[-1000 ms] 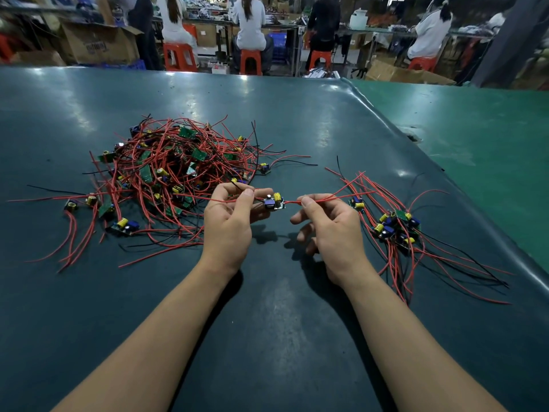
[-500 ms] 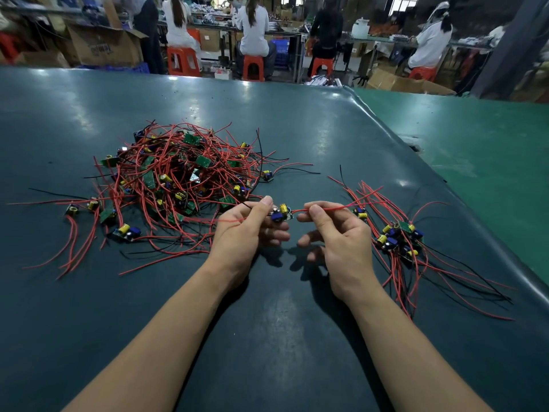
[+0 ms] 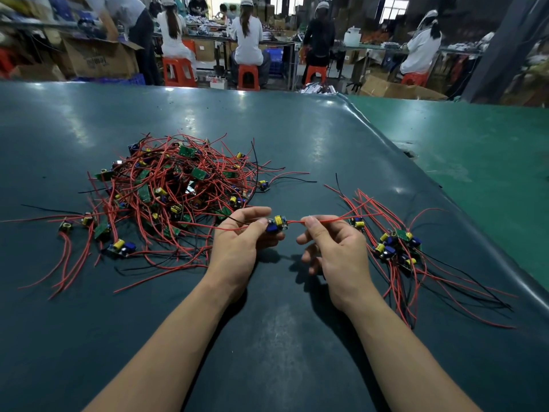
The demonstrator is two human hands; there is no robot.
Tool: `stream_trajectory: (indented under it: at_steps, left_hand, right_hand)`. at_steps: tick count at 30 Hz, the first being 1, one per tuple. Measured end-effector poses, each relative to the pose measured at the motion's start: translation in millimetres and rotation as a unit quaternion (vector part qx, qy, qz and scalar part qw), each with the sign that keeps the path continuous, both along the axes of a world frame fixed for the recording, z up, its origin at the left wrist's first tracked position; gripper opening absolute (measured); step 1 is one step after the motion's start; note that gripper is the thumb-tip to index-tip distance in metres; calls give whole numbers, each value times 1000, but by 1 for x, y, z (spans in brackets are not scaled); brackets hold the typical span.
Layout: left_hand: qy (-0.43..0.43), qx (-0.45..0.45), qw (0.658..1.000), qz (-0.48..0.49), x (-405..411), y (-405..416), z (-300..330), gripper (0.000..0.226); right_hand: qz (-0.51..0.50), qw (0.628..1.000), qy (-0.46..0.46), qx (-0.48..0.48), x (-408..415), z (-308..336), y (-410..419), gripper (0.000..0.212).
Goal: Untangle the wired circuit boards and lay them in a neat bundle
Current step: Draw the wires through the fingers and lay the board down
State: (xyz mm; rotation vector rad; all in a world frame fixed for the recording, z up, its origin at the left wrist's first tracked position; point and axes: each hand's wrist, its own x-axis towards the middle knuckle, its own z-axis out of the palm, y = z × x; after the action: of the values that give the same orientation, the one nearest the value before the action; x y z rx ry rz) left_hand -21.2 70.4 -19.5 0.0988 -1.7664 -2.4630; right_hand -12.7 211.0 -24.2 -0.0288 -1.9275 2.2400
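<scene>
- The left hand point(image 3: 240, 242) pinches a small green circuit board with a yellow capacitor and a blue part point(image 3: 277, 223) between thumb and fingertips. It is held just above the dark green mat-covered worktop point(image 3: 267, 337), near the middle and toward its near edge — off the surface, probably so that its leads hang free of the other wires.
- The right hand point(image 3: 335, 248) pinches that board's red wire point(image 3: 323, 220) between thumb and forefinger just beside the board, the other fingers loosely curled. The wire runs on rightward from the pinch; a grip this close to the board looks suited to sliding along the lead and straightening it.
- The large tangle of red and black wires with green boards point(image 3: 175, 194) lies toward the left side of the worktop, its loose ends fanned out toward the left edge. It is the unsorted stock, and most of the job looks undone.
- A smaller bundle of boards with red and black leads point(image 3: 398, 248) lies toward the right edge. Its boards cluster together with the wires trailing roughly one way — likely the neat bundle, set on the right hand's side so each freed board goes straight there.
- At least one thin wire from the board trails left toward the tangle; whether it is caught there I cannot tell.
</scene>
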Motion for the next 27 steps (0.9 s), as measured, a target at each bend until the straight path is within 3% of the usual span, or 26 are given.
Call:
stream_trajectory:
  at_steps: [9,18,27]
  left_hand:
    - [-19,143,989,16,-4,-4,1,14]
    - [-29,116,993,-20,-2,-6,3,25]
    - [-33,116,992,-28,5,-6,7,14]
  right_hand:
    - [6,1000,-3,-2,0,1,1,10]
    - [-2,999,-15,-47,-2,0,4,11]
    - [7,995,-50,-88,1,2,6,12]
